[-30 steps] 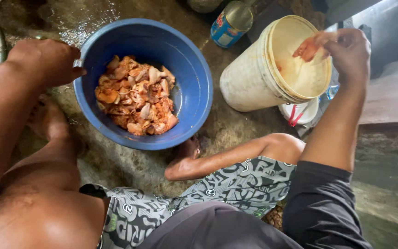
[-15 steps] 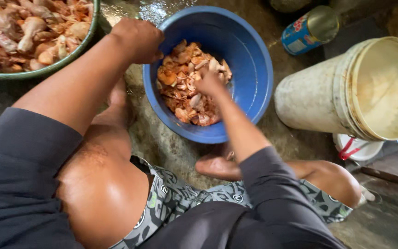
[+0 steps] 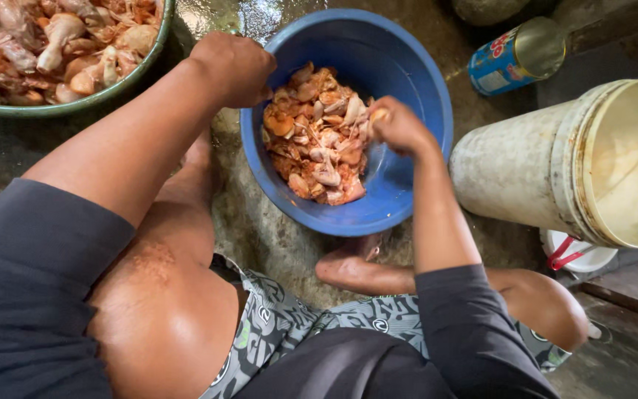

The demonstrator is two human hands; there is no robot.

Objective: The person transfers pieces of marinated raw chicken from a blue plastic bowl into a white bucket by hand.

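Blue plastic, round and deep, the basin [image 3: 407, 185] sits on the wet, stained concrete floor [image 3: 260, 229] between the person's bare knees, and a heap of orange-marinated raw chicken pieces [image 3: 317, 144] lies in its middle and left side. The left hand [image 3: 232, 68] is closed in a fist over the basin's near-left rim, seemingly gripping it, though the fingers curl out of sight so I cannot tell how firmly. The right hand [image 3: 400, 127] hovers inside the basin at the right edge of the heap, fingers drawn narrow around a small pale piece of meat [image 3: 378, 115] pinched at the fingertips. A wide green-rimmed bowl [image 3: 105, 92] at upper left holds larger chicken drumsticks and cuts [image 3: 60, 37], well apart from the right hand. To the right, a grimy cream plastic bucket [image 3: 511, 177] lies tipped on its side with its open mouth facing right, just beside the basin; a blue tin can with a metal lid [image 3: 515, 59] lies behind it, and a small white container with a red handle [image 3: 577, 255] peeks from beneath. As I judge it, the marinade makes the pinched piece slippery, so a loose hold could drop it onto the dirty floor, and the tipped bucket might roll if nudged by the forearm
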